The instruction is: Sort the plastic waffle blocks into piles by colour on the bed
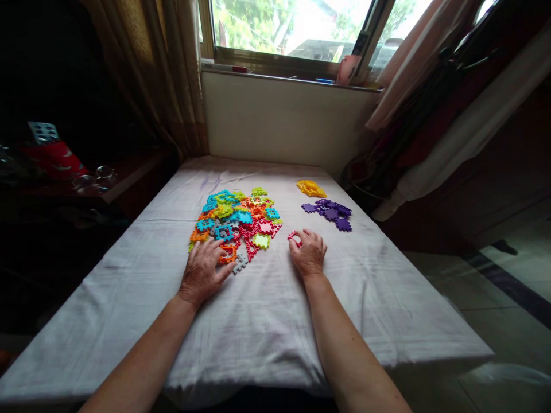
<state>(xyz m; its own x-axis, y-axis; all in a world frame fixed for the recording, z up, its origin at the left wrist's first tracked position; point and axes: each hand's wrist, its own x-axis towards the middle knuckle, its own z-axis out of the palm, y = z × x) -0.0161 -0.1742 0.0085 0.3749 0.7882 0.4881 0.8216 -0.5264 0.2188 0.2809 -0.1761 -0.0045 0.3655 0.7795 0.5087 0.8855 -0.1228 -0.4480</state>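
A heap of small interlocking plastic pieces in several colours [239, 218] lies in the middle of a white cloth-covered table [267, 310]. My left hand [204, 271] rests flat at the heap's near edge, fingers spread over an orange piece [228, 253] and touching a grey piece [240, 263]. My right hand [309, 252] lies to the right of the heap, fingers curled and pinching a small red piece [294, 237]. Further right and back lie a group of purple pieces [331, 211] and a small pile of yellow pieces [310, 188].
A window with a sill [284, 71] holding a pink object [348, 69] is behind the table. Curtains [172, 80] hang on the left and right. A dark shelf [86, 178] with glass items stands to the left; tiled floor [508, 298] lies to the right.
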